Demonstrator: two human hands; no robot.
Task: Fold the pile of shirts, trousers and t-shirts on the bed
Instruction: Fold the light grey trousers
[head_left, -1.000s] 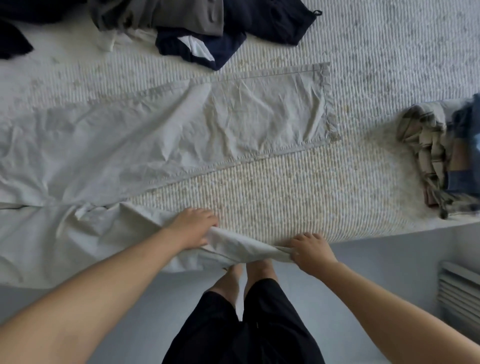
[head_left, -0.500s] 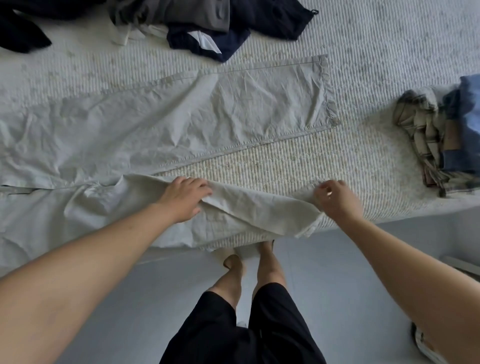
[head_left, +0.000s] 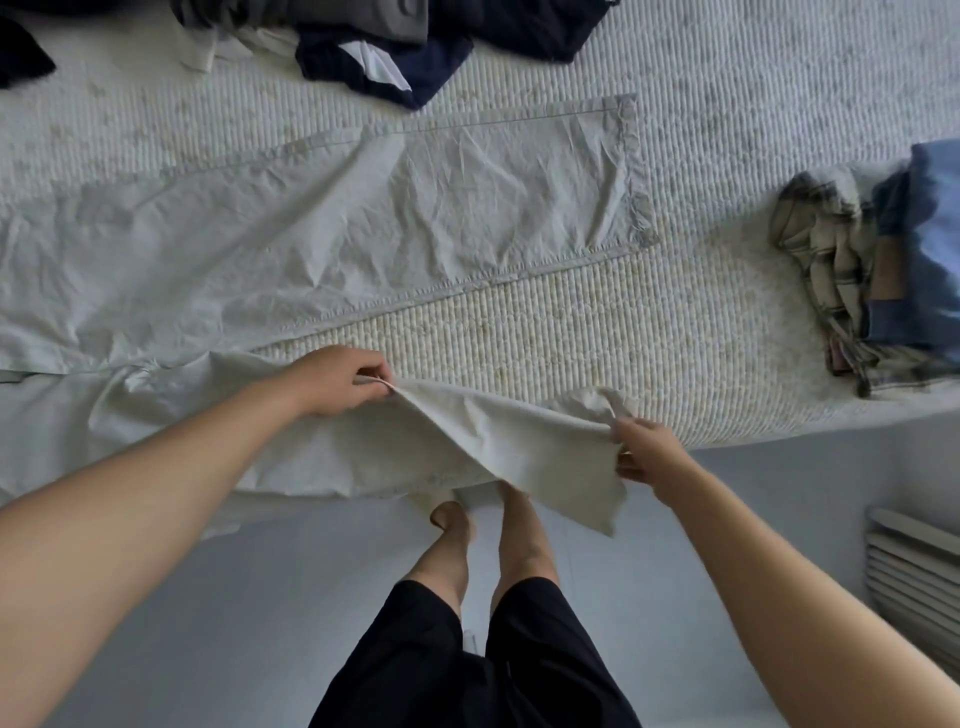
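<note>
Trousers (head_left: 322, 218) cut off (seemingly waistband) left.

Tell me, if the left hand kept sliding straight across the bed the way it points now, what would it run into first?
Probably only bare bed cover at first. The left hand, pinching the near leg of the pale trousers, points right and slightly away. Further along lies the stack of folded clothes, though that line is only roughly judged.
</note>
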